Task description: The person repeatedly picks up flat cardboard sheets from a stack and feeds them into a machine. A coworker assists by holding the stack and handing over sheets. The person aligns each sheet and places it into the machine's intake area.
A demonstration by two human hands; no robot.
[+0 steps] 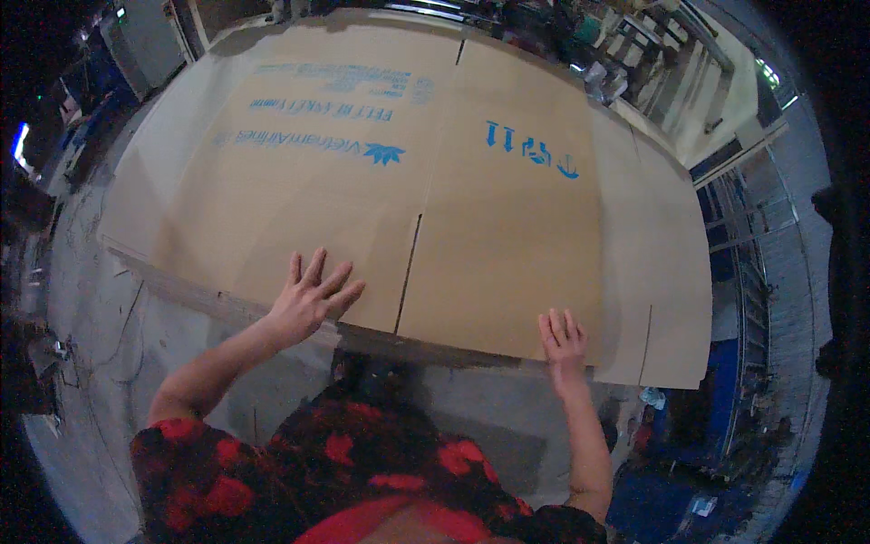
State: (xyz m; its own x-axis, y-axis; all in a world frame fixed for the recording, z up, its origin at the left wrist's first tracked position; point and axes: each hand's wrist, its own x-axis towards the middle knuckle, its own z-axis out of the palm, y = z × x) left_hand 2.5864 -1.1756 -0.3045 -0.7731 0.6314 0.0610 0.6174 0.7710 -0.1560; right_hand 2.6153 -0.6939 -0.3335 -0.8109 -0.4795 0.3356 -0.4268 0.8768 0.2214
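A large flat cardboard sheet (507, 263) with blue printing lies in front of me, its printing upside down from my side. Slots cut into it run in from the near and far edges. Paler cardboard shows beyond its left and right sides. My left hand (313, 297) rests on the near edge, left of the near slot, with fingers spread and nothing held. Farther right, my right hand (564, 343) lies over the near edge close to the sheet's right corner. Its fingers are stretched out on the surface, and its thumb is not clearly visible.
Under the printed sheet, the near edges of a cardboard stack (435, 349) show. Past the right side stand blue racks or machine frames (716, 390). Clutter and a clear plastic wrap (603, 83) sit beyond the far right corner. Grey floor (100, 344) lies to the left.
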